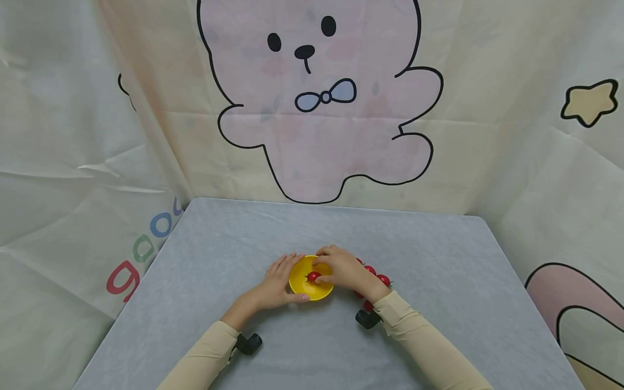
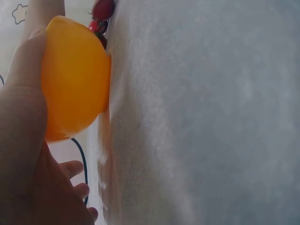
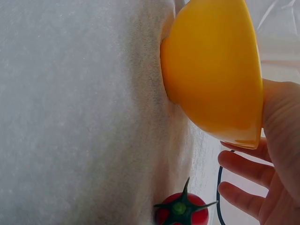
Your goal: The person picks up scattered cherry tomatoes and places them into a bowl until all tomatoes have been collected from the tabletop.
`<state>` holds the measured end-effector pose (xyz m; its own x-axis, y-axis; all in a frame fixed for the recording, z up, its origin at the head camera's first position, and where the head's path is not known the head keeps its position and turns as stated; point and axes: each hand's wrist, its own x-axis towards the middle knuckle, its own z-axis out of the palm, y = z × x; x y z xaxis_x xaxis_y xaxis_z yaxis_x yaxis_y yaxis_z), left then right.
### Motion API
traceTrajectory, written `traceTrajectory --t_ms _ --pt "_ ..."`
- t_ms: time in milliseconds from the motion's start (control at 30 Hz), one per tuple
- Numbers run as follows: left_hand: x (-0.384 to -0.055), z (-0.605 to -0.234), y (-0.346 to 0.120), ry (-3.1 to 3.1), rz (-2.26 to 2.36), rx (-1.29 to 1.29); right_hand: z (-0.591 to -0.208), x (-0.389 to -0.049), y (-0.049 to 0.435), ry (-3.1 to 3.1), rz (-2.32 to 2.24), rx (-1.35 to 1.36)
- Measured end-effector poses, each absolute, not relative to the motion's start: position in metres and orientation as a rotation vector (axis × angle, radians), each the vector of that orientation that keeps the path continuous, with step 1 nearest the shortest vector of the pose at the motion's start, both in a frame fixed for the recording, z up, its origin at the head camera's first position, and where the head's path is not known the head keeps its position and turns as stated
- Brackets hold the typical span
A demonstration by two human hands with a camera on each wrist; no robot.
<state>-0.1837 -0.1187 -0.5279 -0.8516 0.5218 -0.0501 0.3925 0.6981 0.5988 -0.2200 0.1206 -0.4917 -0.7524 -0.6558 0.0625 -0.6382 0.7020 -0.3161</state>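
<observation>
A yellow bowl stands on the cloth-covered table, with a red cherry tomato with a green stem inside it. My left hand rests against the bowl's left side, its fingers straight along the far rim and its thumb at the near rim. Over the right rim reaches my right hand, thumb tip beside the tomato and index finger above it, spread apart. In the right wrist view, other fingers of that hand stay loose outside the bowl.
Several more cherry tomatoes lie right of the bowl, partly hidden under the right forearm. One tomato shows near the bowl in the right wrist view. The grey table meets a cloth backdrop with a printed bear behind.
</observation>
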Motion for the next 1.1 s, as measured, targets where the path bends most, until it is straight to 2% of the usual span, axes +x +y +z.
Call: traceTrajectory --t_ms 400,800,1100 --pt "-0.183 -0.528 -0.119 2.694 0.872 0.732 -0.488 -0.223 0.122 2.853 -0.472 -1.123" --pt "-0.183 -0.525 -0.119 2.689 0.873 0.713 -0.462 -0.228 0.128 2.909 -0.505 -1.168" --pt "-0.183 -0.526 -0.118 2.683 0.869 0.680 -0.446 -0.233 0.151 2.991 -0.533 -1.124"
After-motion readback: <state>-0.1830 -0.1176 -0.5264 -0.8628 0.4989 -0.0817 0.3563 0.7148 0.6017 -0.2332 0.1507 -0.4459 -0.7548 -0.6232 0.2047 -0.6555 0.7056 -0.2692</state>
